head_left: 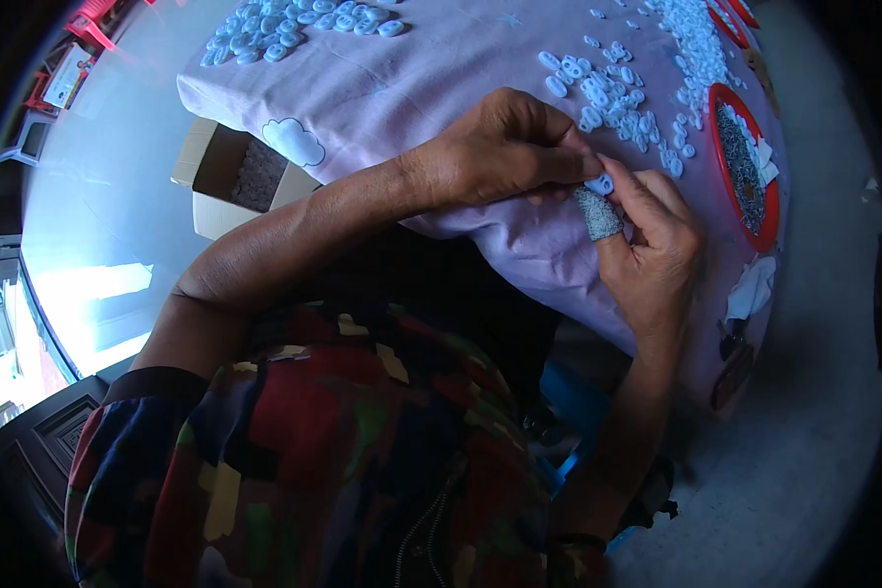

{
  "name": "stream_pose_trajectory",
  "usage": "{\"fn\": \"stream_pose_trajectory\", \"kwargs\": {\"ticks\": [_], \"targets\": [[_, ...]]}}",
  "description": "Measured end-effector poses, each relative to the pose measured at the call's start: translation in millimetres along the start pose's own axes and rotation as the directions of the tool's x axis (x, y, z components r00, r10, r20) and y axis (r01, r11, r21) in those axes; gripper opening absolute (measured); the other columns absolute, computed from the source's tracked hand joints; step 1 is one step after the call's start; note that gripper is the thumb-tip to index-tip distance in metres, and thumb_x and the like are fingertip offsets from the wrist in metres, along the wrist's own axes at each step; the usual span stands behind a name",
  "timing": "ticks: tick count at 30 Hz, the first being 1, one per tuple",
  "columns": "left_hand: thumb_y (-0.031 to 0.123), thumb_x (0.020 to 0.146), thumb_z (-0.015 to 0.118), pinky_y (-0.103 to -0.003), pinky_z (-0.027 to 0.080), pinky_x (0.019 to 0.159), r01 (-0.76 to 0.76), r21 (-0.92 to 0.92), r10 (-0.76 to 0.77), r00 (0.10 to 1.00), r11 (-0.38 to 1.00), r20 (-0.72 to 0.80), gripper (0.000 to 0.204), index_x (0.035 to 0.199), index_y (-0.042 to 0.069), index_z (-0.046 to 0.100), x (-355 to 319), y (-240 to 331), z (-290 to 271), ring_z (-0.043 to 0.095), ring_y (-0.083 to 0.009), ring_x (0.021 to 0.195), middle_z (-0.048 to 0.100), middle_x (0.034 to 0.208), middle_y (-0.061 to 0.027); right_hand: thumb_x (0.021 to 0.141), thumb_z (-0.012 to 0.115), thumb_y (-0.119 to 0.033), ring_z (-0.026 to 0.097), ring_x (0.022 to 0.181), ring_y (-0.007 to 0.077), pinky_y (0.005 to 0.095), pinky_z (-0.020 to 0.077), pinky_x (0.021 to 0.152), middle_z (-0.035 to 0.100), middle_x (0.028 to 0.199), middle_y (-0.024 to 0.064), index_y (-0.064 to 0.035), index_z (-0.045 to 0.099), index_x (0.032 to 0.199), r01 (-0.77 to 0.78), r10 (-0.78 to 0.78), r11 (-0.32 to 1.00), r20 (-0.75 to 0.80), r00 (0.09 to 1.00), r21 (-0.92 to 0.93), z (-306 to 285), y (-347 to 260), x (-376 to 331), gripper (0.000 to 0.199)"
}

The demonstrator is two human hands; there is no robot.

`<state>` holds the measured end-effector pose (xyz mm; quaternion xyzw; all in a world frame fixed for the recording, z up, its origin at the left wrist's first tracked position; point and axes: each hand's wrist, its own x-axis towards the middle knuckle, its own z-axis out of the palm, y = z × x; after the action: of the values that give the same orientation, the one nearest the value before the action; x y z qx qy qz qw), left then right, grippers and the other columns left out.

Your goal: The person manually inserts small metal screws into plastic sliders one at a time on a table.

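Over the table's near edge, my two hands meet fingertip to fingertip. My right hand (657,230) pinches a small pale oval plastic piece (601,184) between thumb and fingers. A grey speckled cover (599,213) wraps that thumb. My left hand (505,147) is closed in a pinch at the piece's upper side; whatever lies between its fingertips is too small or hidden to make out. Just beyond the hands lies a loose pile of similar oval pieces (608,93), some showing dark holes.
A red basket (725,162) of small grey metal parts stands at right, with white scraps (752,289) nearby. More pieces (691,49) lie behind it. Larger ovals (265,29) are heaped far left. An open cardboard box (227,218) stands by the pink cloth-covered table (402,73).
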<state>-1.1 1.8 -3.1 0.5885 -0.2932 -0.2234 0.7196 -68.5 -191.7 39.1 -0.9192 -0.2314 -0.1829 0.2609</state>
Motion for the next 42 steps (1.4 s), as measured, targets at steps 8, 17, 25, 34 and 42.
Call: {"fn": "stream_pose_trajectory", "kwargs": {"ticks": [8, 17, 25, 34, 42], "targets": [[0.014, 0.096, 0.061, -0.023, 0.054, 0.065, -0.116, 0.138, 0.131, 0.986, 0.984, -0.106, 0.015, 0.100, 0.002, 0.070, -11.7, 14.9, -11.4, 0.065, -0.0088, 0.074, 0.070, 0.087, -0.0050, 0.078, 0.068, -0.003, 0.064, 0.076, 0.0260, 0.0343, 0.0515, 0.065, 0.064, 0.088, 0.0138, -0.0012, 0.069, 0.110, -0.174, 0.180, 0.979, -0.050, 0.982, 0.104, -7.3, 12.3, -9.2, 0.032], [0.009, 0.087, 0.067, -0.031, 0.058, 0.071, 0.196, 0.968, 0.515, 0.820, 0.158, -0.250, 0.012, 0.097, 0.008, 0.073, -36.2, 34.9, -121.4, 0.072, -0.0197, 0.079, 0.073, 0.089, -0.0086, 0.077, 0.060, -0.002, 0.064, 0.082, 0.0298, 0.0397, 0.0502, 0.075, 0.064, 0.089, 0.0137, -0.0025, 0.071, 0.105, -0.195, 0.198, 0.969, 0.004, 0.980, -0.155, -10.5, 31.2, -15.5, 0.030], [0.010, 0.088, 0.065, -0.032, 0.057, 0.070, 0.317, 0.939, 0.590, 0.736, 0.132, -0.331, 0.017, 0.103, 0.009, 0.073, -40.4, 31.0, -140.2, 0.072, -0.0212, 0.079, 0.073, 0.094, -0.0098, 0.077, 0.061, -0.002, 0.063, 0.086, 0.0310, 0.0403, 0.0496, 0.078, 0.063, 0.091, 0.0133, -0.0023, 0.070, 0.104, -0.208, 0.211, 0.959, -0.006, 0.977, -0.192, -13.4, 34.9, -18.3, 0.029], [0.030, 0.079, 0.077, -0.046, 0.048, 0.098, -0.285, 0.905, 0.322, 0.929, 0.315, 0.180, 0.058, 0.128, 0.005, 0.058, -22.9, 26.1, -4.6, 0.052, -0.0313, 0.126, 0.058, 0.131, -0.0153, 0.077, 0.062, -0.005, 0.063, 0.086, 0.0290, 0.0394, 0.0496, 0.079, 0.063, 0.091, 0.0119, -0.0035, 0.070, 0.105, -0.289, 0.289, 0.942, -0.025, 0.957, -0.168, -6.3, 36.0, -25.1, 0.029], [0.051, 0.078, 0.070, -0.047, 0.030, 0.113, -0.250, 0.966, 0.214, 0.949, 0.071, 0.230, 0.092, 0.150, 0.011, 0.031, -44.7, -8.2, 7.7, 0.033, -0.0309, 0.142, 0.037, 0.151, -0.0140, 0.082, 0.064, -0.008, 0.060, 0.088, 0.0299, 0.0404, 0.0491, 0.080, 0.063, 0.092, 0.0125, -0.0059, 0.072, 0.105, -0.340, 0.305, 0.923, -0.196, 0.932, -0.179, -25.9, 42.5, -71.2, 0.024]]}}
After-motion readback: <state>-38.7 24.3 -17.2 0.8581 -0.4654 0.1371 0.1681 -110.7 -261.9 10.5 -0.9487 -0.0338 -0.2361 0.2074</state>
